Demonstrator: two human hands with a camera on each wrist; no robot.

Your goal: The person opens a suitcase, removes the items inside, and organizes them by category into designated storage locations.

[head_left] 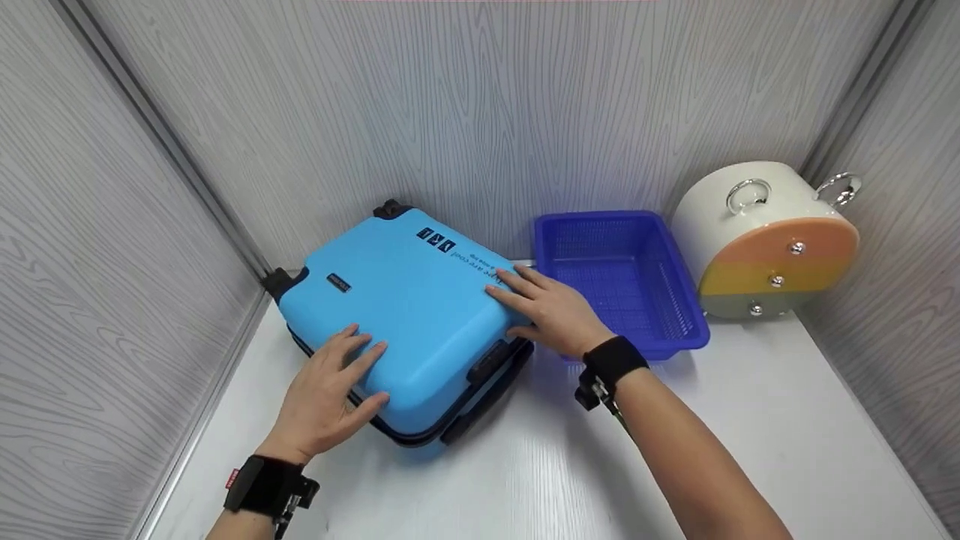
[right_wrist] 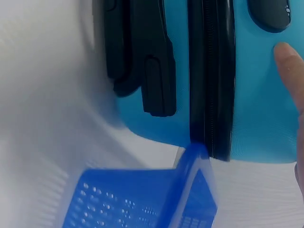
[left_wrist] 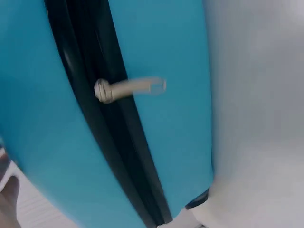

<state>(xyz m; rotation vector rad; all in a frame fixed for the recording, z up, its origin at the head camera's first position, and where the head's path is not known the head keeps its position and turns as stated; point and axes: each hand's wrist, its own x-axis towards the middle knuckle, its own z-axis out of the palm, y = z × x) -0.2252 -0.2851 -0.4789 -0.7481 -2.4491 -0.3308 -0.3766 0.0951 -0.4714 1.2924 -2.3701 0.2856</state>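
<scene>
A light blue hard-shell suitcase (head_left: 405, 300) lies flat on the white table, wheels toward the back left and handle side toward the front right. My left hand (head_left: 330, 390) rests with spread fingers on its front left edge. At its right corner, my right hand (head_left: 551, 307) lies over the top with fingers extended. The left wrist view shows the suitcase's black seam (left_wrist: 114, 114) with a pale zipper pull (left_wrist: 128, 89) hanging across it. In the right wrist view, a fingertip (right_wrist: 287, 57) is at the shell near the black handle parts (right_wrist: 159, 85).
A blue perforated plastic basket (head_left: 694, 330) stands right beside the suitcase, under the right forearm. Farther right is a white rounded box (head_left: 697, 217) with striped orange, yellow and grey-green drawers and metal rings. Grey wood-grain walls (head_left: 480, 97) enclose the table at the back and sides.
</scene>
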